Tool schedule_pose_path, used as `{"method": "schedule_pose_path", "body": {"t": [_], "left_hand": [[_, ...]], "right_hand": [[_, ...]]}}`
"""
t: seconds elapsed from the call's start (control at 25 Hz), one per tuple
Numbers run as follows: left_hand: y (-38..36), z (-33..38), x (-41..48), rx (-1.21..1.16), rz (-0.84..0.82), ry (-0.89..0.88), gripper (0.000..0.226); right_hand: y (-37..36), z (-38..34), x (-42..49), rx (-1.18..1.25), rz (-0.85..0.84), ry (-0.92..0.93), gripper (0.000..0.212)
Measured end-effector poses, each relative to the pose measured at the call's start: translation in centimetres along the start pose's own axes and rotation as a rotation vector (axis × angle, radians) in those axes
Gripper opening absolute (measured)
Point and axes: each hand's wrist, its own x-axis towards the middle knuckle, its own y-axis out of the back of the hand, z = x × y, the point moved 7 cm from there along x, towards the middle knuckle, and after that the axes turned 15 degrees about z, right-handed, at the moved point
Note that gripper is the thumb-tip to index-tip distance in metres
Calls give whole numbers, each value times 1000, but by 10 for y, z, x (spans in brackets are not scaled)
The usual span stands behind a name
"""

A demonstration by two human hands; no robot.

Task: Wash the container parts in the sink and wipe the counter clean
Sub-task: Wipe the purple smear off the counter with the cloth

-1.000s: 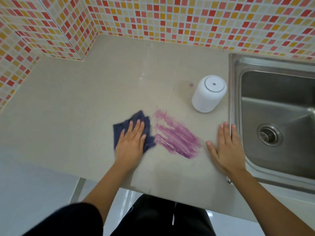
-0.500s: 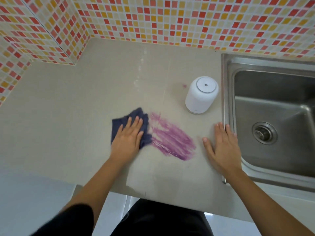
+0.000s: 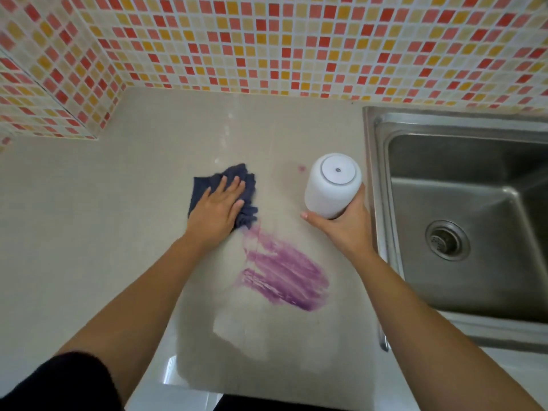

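Head view, left grip (image 3: 218,209) flat on crumpled navy cloth (image 3: 204,186), right grip (image 3: 347,228) clasping smooth white cylinder (image 3: 330,188)

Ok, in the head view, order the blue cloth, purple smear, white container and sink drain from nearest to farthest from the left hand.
1. Blue cloth, under the left hand.
2. Purple smear, just to its right.
3. White container, farther right, in the right hand.
4. Sink drain, far right.

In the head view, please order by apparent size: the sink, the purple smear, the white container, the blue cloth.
1. sink, cut by the frame.
2. purple smear.
3. white container and blue cloth look alike; the left hand hides part of the cloth.
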Motion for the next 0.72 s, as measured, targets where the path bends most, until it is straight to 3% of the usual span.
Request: {"method": "schedule_pose_path", "body": {"t": [0.12,0.24,0.32,0.52,0.64,0.72], "left_hand": [[24,-43,-50,11,28,12,62],[37,-111,-17,68,71,360,50],[34,-106,44,109,99,458,48],[-33,49,156,29,-12,110,48],[-49,126,115,-5,-124,-217,49],[-38,114,66,-36,-126,-360,55]], "right_hand": [[5,-1,8,-69,62,13,92],[23,-6,28,-69,145,20,94],[43,-13,48,-51,221,37,95],[71,-23,78,-96,275,122,93],[70,-19,81,-118,266,154,93],[71,-18,85,-109,273,148,93]]}}
